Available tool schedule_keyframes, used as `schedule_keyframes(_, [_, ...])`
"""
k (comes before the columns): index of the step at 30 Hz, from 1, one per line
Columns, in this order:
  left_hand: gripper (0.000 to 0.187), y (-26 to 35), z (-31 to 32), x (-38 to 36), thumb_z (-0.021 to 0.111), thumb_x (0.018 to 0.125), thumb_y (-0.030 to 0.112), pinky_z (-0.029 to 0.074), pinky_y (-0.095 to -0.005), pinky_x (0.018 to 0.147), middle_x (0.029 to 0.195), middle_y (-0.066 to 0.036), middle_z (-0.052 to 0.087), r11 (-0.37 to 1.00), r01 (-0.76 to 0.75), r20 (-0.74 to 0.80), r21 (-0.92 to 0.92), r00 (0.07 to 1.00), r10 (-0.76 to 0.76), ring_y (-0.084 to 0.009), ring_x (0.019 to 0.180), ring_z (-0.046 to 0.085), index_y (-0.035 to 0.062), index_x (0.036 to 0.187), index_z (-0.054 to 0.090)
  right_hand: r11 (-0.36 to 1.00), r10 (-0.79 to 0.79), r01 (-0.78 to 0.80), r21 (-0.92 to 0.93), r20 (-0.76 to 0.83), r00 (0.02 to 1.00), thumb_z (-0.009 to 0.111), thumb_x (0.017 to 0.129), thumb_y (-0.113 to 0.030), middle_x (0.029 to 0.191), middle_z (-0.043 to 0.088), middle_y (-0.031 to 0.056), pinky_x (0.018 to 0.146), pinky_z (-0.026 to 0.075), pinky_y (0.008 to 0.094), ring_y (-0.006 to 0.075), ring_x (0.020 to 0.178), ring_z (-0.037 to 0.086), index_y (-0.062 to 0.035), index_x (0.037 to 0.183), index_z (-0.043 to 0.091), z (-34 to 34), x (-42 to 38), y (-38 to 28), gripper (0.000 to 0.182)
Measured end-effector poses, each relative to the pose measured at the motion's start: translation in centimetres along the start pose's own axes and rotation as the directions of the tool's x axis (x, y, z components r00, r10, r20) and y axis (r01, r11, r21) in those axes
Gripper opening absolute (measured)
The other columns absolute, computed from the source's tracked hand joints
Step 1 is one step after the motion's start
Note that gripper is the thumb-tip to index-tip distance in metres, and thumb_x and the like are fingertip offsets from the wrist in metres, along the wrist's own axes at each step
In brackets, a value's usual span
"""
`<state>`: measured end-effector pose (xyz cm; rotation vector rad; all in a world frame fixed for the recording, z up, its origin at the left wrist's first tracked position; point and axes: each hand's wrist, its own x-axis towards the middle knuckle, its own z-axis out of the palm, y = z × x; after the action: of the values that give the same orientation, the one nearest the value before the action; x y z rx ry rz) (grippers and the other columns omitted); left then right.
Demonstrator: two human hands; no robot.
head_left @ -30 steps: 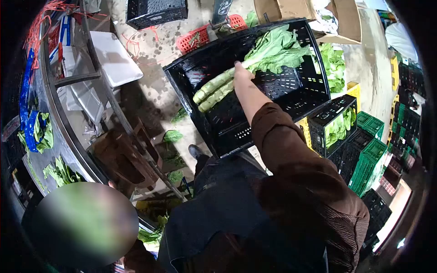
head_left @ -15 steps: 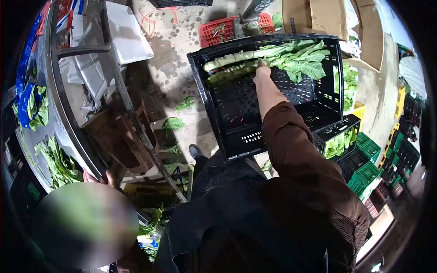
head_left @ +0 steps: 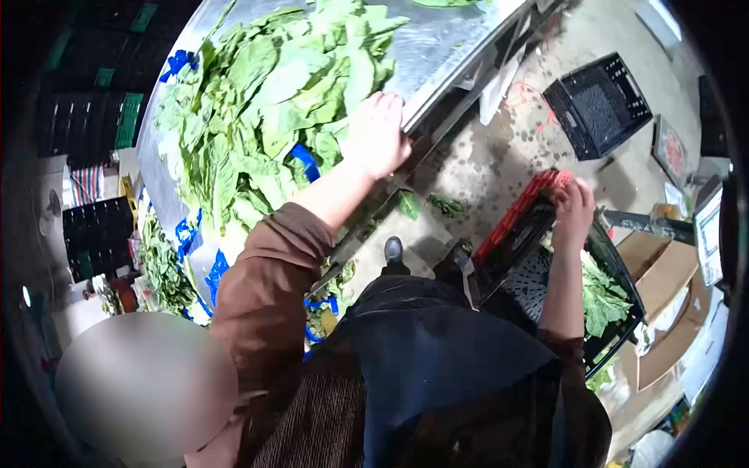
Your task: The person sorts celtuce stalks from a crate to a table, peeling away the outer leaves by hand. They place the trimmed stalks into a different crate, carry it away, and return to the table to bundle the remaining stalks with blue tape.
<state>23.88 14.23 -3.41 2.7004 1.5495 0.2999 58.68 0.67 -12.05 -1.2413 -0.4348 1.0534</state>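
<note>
My left hand point(head_left: 378, 137) is closed over the edge of the metal table point(head_left: 437, 43), right beside a large pile of leafy greens point(head_left: 269, 101). Blue tape point(head_left: 305, 161) shows among the leaves. On the other side, my right hand point(head_left: 573, 212) has its fingers bent over the upper rim of a black plastic crate point(head_left: 530, 281). Long leafy greens point(head_left: 605, 292) lie along the crate's right side, partly behind my forearm. A red crate point(head_left: 521, 212) shows just past that rim, close to my fingers.
Another black crate point(head_left: 599, 109) stands on the wet floor ahead. Cardboard boxes point(head_left: 663, 304) are at the right, near a metal bar point(head_left: 651, 224). Loose leaves point(head_left: 408, 204) lie on the floor beside the table. More greens point(head_left: 164, 261) sit at the far left.
The view has swung left toward the table and its pile of greens. My right hand has left the greens inside the crate and is now at its rim. My left hand stays at the table edge.
</note>
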Motion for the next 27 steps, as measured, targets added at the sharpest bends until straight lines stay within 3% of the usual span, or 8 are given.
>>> schedule_keyframes(8, [0.041, -0.7, -9.8, -11.7, 0.072, 0.064, 0.015, 0.045, -0.0397, 0.089, 0.104, -0.013, 0.060, 0.865, 0.085, -0.209, -0.494, 0.954, -0.214, -0.0313, 0.100, 0.057, 0.0043, 0.102, 0.060, 0.896, 0.353, -0.033, -0.444, 0.664, 0.659, 0.050, 0.094, -0.013, 0.085, 0.061, 0.0037, 0.068, 0.048, 0.0240, 0.0100, 0.074, 0.057, -0.0004, 0.110, 0.053, 30.9, -10.4, -3.4, 0.021])
schedule_keyframes(11, [0.028, -8.3, -13.5, -21.6, 0.071, 0.071, 0.018, 0.046, -0.0413, 0.084, 0.102, -0.014, 0.060, 0.839, 0.422, -0.248, -0.344, 0.821, -0.515, -0.0316, 0.099, 0.056, 0.0043, 0.093, 0.060, 0.915, 0.254, 0.226, -0.334, 0.913, 0.320, 0.052, 0.093, -0.014, 0.083, 0.062, 0.0026, 0.069, 0.049, 0.0251, 0.0100, 0.077, 0.059, -0.0011, 0.108, 0.056, 36.0, -16.6, 0.5, 0.021])
schedule_keyframes(13, [0.047, -12.3, -14.2, -28.2, 0.073, 0.073, 0.020, 0.044, -0.0436, 0.089, 0.109, -0.021, 0.055, 0.695, 0.682, -0.295, -0.227, 0.632, -0.717, -0.0372, 0.104, 0.052, 0.0016, 0.111, 0.054, 0.715, 0.418, 0.485, -0.504, 0.863, 0.283, 0.056, 0.090, -0.015, 0.087, 0.063, 0.0072, 0.073, 0.050, 0.0296, 0.0164, 0.079, 0.061, -0.0015, 0.107, 0.057, 39.1, -20.2, 2.6, 0.022])
schedule_keyframes(15, [0.063, -14.8, -13.4, -33.4, 0.075, 0.073, 0.027, 0.041, -0.0439, 0.095, 0.118, -0.024, 0.048, 0.528, 0.829, -0.185, -0.185, 0.498, -0.847, -0.0376, 0.111, 0.048, 0.0010, 0.124, 0.047, 0.494, 0.138, 0.843, -0.214, 0.976, 0.167, 0.063, 0.084, -0.018, 0.111, 0.057, 0.0160, 0.086, 0.048, 0.0378, 0.0299, 0.098, 0.058, -0.0016, 0.117, 0.053, 41.6, -23.2, 5.9, 0.038])
schedule_keyframes(19, [0.088, -17.3, -10.3, -37.3, 0.075, 0.073, 0.036, 0.042, -0.0441, 0.094, 0.117, -0.028, 0.053, 0.451, 0.801, -0.004, -0.394, 0.489, -0.872, -0.0399, 0.108, 0.052, -0.0058, 0.137, 0.031, 0.132, -0.203, 0.984, 0.123, 0.975, -0.095, 0.068, 0.076, -0.031, 0.129, 0.048, 0.0135, 0.093, 0.041, 0.0480, 0.0343, 0.117, 0.046, -0.0176, 0.123, 0.055, 47.0, -27.4, 8.9, 0.051])
schedule_keyframes(22, [0.092, -18.0, -9.7, -37.8, 0.077, 0.071, 0.037, 0.044, -0.0425, 0.092, 0.113, -0.027, 0.056, 0.432, 0.782, 0.004, -0.448, 0.485, -0.874, -0.0389, 0.105, 0.055, -0.0071, 0.136, 0.030, 0.077, 0.060, 0.975, 0.209, 0.975, -0.214, 0.068, 0.078, -0.035, 0.132, 0.046, 0.0110, 0.101, 0.034, 0.0493, 0.0325, 0.122, 0.041, -0.0215, 0.122, 0.054, 50.7, -25.0, 12.3, 0.049])
schedule_keyframes(25, [0.091, -18.3, -10.7, -37.9, 0.077, 0.070, 0.036, 0.045, -0.0419, 0.091, 0.112, -0.025, 0.057, 0.285, 0.788, 0.139, -0.545, 0.421, -0.897, -0.0374, 0.103, 0.056, -0.0072, 0.135, 0.032, -0.080, 0.264, 0.986, 0.145, 0.957, -0.120, 0.063, 0.080, -0.024, 0.107, 0.058, 0.0116, 0.082, 0.048, 0.0433, 0.0304, 0.099, 0.057, -0.0105, 0.104, 0.053, 54.7, -22.3, 10.6, 0.029])
schedule_keyframes(27, [0.089, -18.6, -10.2, -37.8, 0.078, 0.066, 0.035, 0.045, -0.0411, 0.091, 0.112, -0.024, 0.058, 0.299, 0.782, 0.105, -0.546, 0.418, -0.902, -0.0357, 0.104, 0.057, -0.0069, 0.133, 0.036, -0.112, 0.134, 0.949, -0.294, 0.942, 0.307, 0.060, 0.082, -0.021, 0.098, 0.060, 0.0173, 0.075, 0.050, 0.0444, 0.0349, 0.087, 0.061, -0.0043, 0.099, 0.051, 57.4, -20.1, 9.3, 0.025])
